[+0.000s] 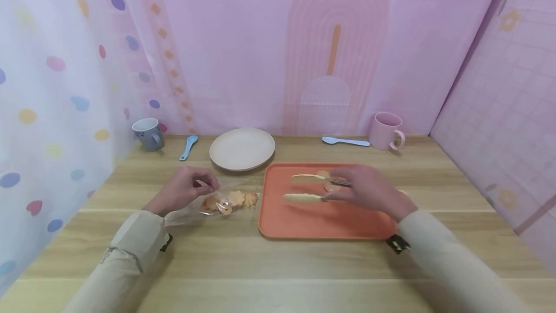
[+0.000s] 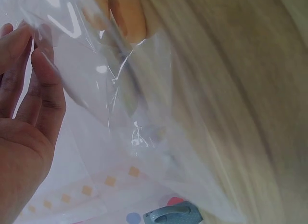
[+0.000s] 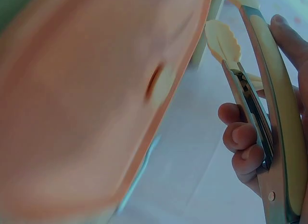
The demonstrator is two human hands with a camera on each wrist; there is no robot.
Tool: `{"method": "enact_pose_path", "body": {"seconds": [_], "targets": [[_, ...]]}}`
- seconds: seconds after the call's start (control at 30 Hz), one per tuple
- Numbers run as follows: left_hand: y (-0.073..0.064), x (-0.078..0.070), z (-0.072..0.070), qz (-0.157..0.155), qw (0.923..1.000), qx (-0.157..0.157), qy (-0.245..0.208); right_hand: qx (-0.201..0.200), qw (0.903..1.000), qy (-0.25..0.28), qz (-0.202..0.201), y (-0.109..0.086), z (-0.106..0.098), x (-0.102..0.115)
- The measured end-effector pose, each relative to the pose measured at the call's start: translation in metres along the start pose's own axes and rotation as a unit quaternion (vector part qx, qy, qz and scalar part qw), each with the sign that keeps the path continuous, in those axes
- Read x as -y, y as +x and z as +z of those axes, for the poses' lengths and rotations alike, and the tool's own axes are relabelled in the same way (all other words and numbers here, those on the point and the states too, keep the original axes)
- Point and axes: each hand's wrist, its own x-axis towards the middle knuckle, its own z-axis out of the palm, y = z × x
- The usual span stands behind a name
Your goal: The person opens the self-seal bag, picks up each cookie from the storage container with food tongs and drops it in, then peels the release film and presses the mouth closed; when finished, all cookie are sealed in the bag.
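Note:
My left hand [image 1: 184, 188] pinches the edge of a clear plastic bag [image 2: 137, 89] between thumb and fingers. Several cookies [image 1: 236, 198] lie inside the bag, some scalloped and some ring-shaped, left of the orange tray [image 1: 278, 223]. Over the tray, my right hand [image 1: 369, 188] grips tongs [image 3: 283, 113] with cream tips and metal-edged handles. The tongs' two arms are spread, point left and have nothing between their tips. Round cookies [image 1: 332, 187] sit on the tray behind the tongs, partly covered by the right hand.
A cream plate [image 1: 242, 149] stands behind the bag. At the back left are a grey-blue mug [image 1: 148, 135] and a blue spoon [image 1: 188, 148]. Another light blue spoon [image 1: 346, 141] and a pink mug [image 1: 384, 132] stand at the back right, before a pink curtain [image 1: 234, 52].

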Motion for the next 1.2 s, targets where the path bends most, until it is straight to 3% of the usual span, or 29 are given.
{"method": "enact_pose_path", "body": {"seconds": [0.27,0.53,0.83,1.2], "targets": [[0.003,-0.003,0.001,-0.007,0.9999,0.008,0.004,-0.013,0.9973,-0.048,0.054,-0.048,-0.030,-0.050],[-0.002,-0.001,0.005,-0.015,0.9997,0.012,-0.012,-0.022,0.9965,-0.063,0.050,-0.062,-0.024,-0.062],[0.001,-0.006,0.003,-0.007,0.9999,0.010,-0.010,-0.022,0.9975,-0.059,0.032,-0.041,-0.014,-0.045],[0.000,-0.006,0.001,-0.003,1.0000,-0.001,0.003,-0.023,0.9989,-0.036,-0.021,0.006,0.002,0.010]]}}
